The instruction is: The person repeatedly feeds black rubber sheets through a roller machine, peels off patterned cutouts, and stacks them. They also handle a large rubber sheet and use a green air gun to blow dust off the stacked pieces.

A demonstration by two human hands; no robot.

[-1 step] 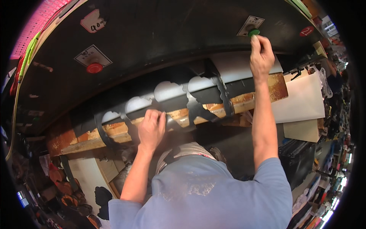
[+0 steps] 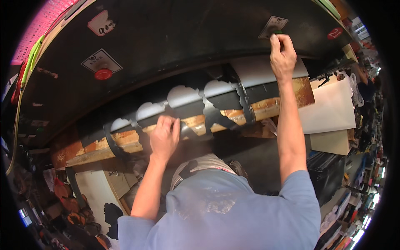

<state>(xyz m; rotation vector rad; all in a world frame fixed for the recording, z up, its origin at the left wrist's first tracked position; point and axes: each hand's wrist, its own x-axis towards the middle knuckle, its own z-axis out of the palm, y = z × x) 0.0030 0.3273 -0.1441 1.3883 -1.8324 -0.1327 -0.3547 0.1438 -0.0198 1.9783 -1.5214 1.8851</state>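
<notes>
Right hand [image 2: 284, 58] is holding its pinched thumb and forefinger at a green button [image 2: 278, 32]; whether they are grasping it cannot be told. Left hand [image 2: 163, 137] is clenching the near edge of a cut black sheet [image 2: 213, 118], which is draping over a worn wooden board [image 2: 133, 148]. Good handling is likely calling for a straight, even touch above and left fingertips outside the gap under the black machine [image 2: 179, 37]. Farther left, a red button [image 2: 103, 74] is protruding; at right, a white panel [image 2: 329, 108] is showing amid workshop clutter.
</notes>
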